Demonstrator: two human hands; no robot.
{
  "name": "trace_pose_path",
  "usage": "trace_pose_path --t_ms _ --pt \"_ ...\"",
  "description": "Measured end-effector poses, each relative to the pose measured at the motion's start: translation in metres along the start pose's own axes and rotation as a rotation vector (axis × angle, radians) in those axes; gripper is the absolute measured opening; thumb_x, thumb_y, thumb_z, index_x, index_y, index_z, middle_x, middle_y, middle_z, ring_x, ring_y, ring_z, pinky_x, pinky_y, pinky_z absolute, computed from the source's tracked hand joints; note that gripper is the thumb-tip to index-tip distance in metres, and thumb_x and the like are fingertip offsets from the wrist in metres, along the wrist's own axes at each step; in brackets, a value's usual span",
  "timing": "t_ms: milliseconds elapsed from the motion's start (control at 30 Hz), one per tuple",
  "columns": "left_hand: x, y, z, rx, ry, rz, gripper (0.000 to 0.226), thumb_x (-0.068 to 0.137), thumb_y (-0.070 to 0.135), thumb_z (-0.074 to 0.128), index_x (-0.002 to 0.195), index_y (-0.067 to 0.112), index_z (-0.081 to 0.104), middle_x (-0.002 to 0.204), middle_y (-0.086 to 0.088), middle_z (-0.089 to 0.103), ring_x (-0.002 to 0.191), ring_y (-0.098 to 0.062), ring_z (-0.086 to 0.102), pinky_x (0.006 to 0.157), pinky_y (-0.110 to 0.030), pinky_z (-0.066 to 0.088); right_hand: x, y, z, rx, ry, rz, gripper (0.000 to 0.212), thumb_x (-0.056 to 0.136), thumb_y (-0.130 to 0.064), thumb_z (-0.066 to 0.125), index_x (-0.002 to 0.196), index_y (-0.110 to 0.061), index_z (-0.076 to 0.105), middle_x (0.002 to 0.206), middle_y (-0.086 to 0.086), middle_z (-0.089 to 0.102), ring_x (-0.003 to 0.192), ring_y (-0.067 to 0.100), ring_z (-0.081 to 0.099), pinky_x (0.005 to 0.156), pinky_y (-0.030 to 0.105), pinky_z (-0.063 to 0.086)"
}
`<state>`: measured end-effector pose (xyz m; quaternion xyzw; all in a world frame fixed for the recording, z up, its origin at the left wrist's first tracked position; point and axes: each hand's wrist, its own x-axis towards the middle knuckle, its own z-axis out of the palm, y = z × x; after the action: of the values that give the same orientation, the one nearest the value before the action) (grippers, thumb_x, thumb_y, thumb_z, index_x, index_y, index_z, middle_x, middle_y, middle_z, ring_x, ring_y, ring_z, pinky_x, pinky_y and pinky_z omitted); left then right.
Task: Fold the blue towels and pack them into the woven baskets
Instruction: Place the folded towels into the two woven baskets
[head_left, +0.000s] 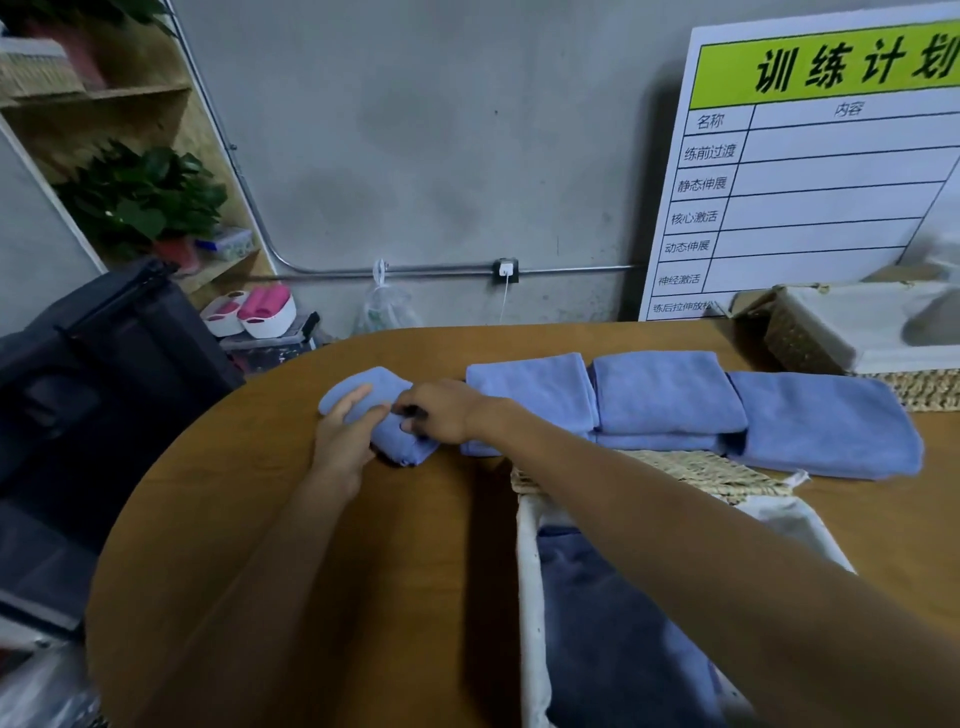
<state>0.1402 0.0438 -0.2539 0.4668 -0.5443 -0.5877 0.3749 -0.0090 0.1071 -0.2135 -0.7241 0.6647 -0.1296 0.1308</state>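
- The rolled blue towel (382, 421) lies on the wooden table (311, 545), just left of the row of folded towels (670, 395); it looks like the one in hand, being tightened into a compact bundle.
- The left hand (345, 436) lies flat along the roll's left side, fingers straight, apparently steadying it.
- The right hand (441, 410) curls its fingers over the roll's right end, pinching the cloth, likely to hold the fold.
- Right of the roll, the folded towels overlap in a line, seemingly staged for packing.
- The near woven basket (691, 467), below that row, already holds a darker blue towel (613, 623).
- A second basket (795, 338) stands behind the row's right end.
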Motion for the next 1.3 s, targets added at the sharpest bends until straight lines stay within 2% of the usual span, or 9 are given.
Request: trace_pose_path --t_ms 233,333,400,500,700,867,1067,1167,1300 --pt "-0.041 0.060 -0.020 0.434 0.097 0.540 0.044 0.084 0.013 0.076 0.121 0.035 0.068 0.129 0.001 0.063 0.113 -0.018 0.059 0.094 -0.034 0.052 -0.026 -0.015 -0.031 0.258 0.347 -0.008 0.029 0.097 -0.017 0.060 0.124 -0.007 0.064 0.122 0.013 0.065 0.117 0.029 0.052 0.099 0.035 0.039" --pt "-0.073 0.102 -0.026 0.354 0.009 0.651 0.043 0.084 0.005 0.075 0.113 0.037 0.070 0.120 0.016 0.067 0.110 -0.011 0.064 0.092 -0.034 0.055 -0.056 -0.034 -0.057 0.575 0.460 0.076 0.039 0.097 -0.029 0.061 0.131 -0.013 0.050 0.119 0.014 0.059 0.109 0.030 0.058 0.096 0.040 0.046" --pt "-0.098 0.126 -0.021 0.168 -0.094 0.608 0.043 0.085 -0.001 0.073 0.110 0.033 0.072 0.112 0.025 0.068 0.107 -0.005 0.066 0.086 -0.027 0.057 -0.088 -0.044 -0.075 0.834 0.428 0.071 0.040 0.098 -0.031 0.060 0.131 -0.016 0.043 0.107 0.008 0.061 0.097 0.024 0.063 0.088 0.038 0.051" --pt "-0.134 0.141 0.002 -0.113 -0.382 0.390 0.043 0.086 -0.006 0.067 0.114 0.026 0.070 0.119 0.006 0.072 0.107 -0.013 0.068 0.080 -0.025 0.059 -0.142 -0.045 -0.093 1.015 0.405 0.058 0.041 0.098 -0.034 0.061 0.132 -0.021 0.041 0.108 0.009 0.070 0.098 0.020 0.070 0.087 0.032 0.056" --pt "-0.179 0.112 0.066 -0.166 -0.585 0.220 0.045 0.085 -0.012 0.062 0.117 0.018 0.068 0.127 -0.012 0.068 0.115 -0.022 0.064 0.088 -0.027 0.058 -0.238 -0.018 -0.084 1.158 0.588 0.120 0.035 0.098 -0.014 0.060 0.124 -0.011 0.037 0.060 -0.011 0.064 0.059 0.001 0.062 0.054 0.015 0.047" --pt "-0.209 0.094 0.106 -0.105 -0.681 0.183 0.045 0.087 -0.007 0.067 0.121 0.022 0.067 0.130 -0.009 0.066 0.118 -0.021 0.065 0.080 -0.026 0.058 -0.300 0.010 -0.072 0.919 0.707 0.157 0.039 0.093 -0.018 0.069 0.119 -0.032 0.043 0.121 0.001 0.056 0.103 0.015 0.062 0.077 0.025 0.055" --pt "-0.246 0.068 0.128 0.022 -0.696 0.340 0.051 0.085 0.007 0.077 0.128 0.033 0.065 0.151 0.013 0.041 0.119 -0.019 0.065 0.075 -0.032 0.060 -0.363 0.022 -0.062 0.552 0.756 0.120 0.045 0.094 -0.019 0.067 0.135 -0.031 0.053 0.149 -0.013 0.040 0.141 -0.002 0.031 0.102 0.029 0.042" --pt "-0.257 0.054 0.129 0.079 -0.781 0.370 0.046 0.079 0.017 0.078 0.123 0.028 0.069 0.152 0.024 0.033 0.123 -0.014 0.062 0.076 -0.029 0.059 -0.384 0.021 -0.056 0.562 0.663 0.160 0.038 0.093 -0.024 0.067 0.128 -0.036 0.061 0.155 -0.015 0.030 0.147 -0.004 0.018 0.089 0.014 0.044" --pt "-0.258 0.043 0.127 0.228 -0.861 0.402 0.034 0.079 0.027 0.079 0.113 0.031 0.076 0.153 0.023 0.034 0.133 -0.007 0.052 0.086 -0.034 0.059 -0.391 0.019 -0.051 0.455 0.553 0.250 0.031 0.091 -0.032 0.070 0.121 -0.040 0.066 0.159 -0.012 0.023 0.143 -0.001 0.031 0.082 0.010 0.044"
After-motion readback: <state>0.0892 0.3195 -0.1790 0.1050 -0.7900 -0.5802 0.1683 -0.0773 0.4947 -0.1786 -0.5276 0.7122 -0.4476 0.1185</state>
